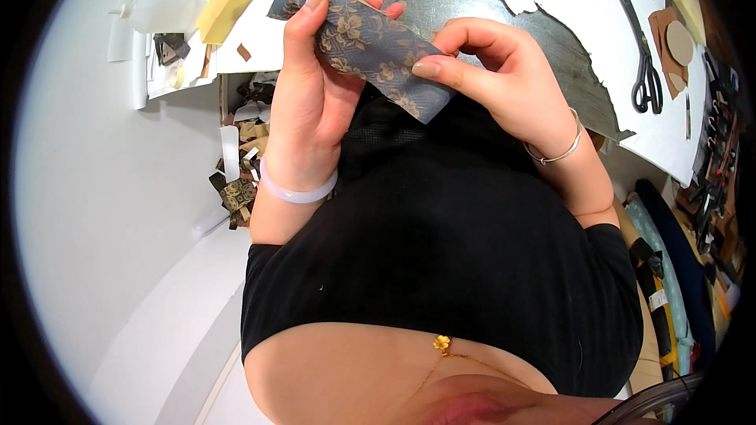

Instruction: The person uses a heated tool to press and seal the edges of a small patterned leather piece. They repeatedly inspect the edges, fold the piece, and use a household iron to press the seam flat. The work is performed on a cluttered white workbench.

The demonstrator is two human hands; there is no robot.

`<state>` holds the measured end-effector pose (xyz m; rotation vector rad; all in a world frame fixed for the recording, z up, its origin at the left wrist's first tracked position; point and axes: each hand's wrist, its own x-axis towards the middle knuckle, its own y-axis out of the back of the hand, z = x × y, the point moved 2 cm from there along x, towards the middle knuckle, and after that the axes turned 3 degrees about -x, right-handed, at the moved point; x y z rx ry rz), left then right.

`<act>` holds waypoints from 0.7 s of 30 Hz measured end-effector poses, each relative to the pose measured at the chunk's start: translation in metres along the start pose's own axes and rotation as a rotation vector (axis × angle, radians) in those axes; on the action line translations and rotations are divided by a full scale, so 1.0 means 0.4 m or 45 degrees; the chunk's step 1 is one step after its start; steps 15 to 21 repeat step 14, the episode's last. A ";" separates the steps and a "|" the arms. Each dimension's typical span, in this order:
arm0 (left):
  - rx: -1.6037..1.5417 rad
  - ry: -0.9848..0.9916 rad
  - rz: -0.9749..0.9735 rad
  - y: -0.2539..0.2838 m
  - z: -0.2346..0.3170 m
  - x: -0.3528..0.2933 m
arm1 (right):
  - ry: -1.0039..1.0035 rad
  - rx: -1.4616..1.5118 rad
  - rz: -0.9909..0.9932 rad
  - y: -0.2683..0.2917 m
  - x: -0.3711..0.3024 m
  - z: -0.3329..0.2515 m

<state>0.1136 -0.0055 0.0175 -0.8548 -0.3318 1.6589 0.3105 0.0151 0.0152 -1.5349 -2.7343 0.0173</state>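
Observation:
A strip of blue-grey fabric with a beige flower pattern [358, 35] is held up over the near edge of the table, slanting from upper left to lower right. My left hand [311, 55] grips its left part, thumb on the patterned face and fingers behind. Near the lower right end, my right hand [496, 63] pinches the upper edge between thumb and bent index finger. A tan edge shows along the strip's top at the left. What lies behind the strip is hidden.
Black scissors [647, 63] lie at the right, near a round beige disc [680, 42]. At the left are a translucent squeeze bottle [164, 11], a yellow block [227, 9] and a tape roll [176, 76]. Fabric scraps [239, 189] fill a space below; fabric rolls [665, 260] stand at right.

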 end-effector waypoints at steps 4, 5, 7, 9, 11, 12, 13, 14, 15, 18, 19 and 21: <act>0.008 -0.011 -0.007 -0.005 -0.002 0.000 | -0.004 -0.016 -0.006 0.007 -0.001 0.006; 0.008 -0.012 -0.006 -0.006 -0.002 0.000 | -0.003 -0.022 -0.006 0.009 0.000 0.009; 0.012 -0.012 -0.008 -0.009 -0.003 -0.001 | -0.030 -0.025 -0.013 0.012 0.002 0.008; 0.019 -0.011 -0.013 -0.015 -0.004 -0.005 | -0.068 -0.018 -0.016 0.013 0.004 0.009; 0.031 -0.004 -0.008 -0.021 -0.003 -0.012 | -0.118 -0.004 -0.019 0.012 0.007 0.014; 0.037 0.000 -0.006 -0.022 -0.003 -0.014 | -0.098 -0.005 -0.014 0.012 0.009 0.018; 0.032 0.013 -0.014 -0.022 -0.005 -0.013 | -0.078 -0.008 -0.006 0.013 0.011 0.025; 0.027 0.026 -0.023 -0.019 -0.009 -0.011 | -0.057 -0.011 0.001 0.013 0.013 0.034; 0.027 0.026 -0.023 -0.019 -0.009 -0.011 | -0.057 -0.011 0.001 0.013 0.013 0.034; 0.027 0.026 -0.023 -0.019 -0.009 -0.011 | -0.057 -0.011 0.001 0.013 0.013 0.034; 0.027 0.026 -0.023 -0.019 -0.009 -0.011 | -0.057 -0.011 0.001 0.013 0.013 0.034; 0.027 0.026 -0.023 -0.019 -0.009 -0.011 | -0.057 -0.011 0.001 0.013 0.013 0.034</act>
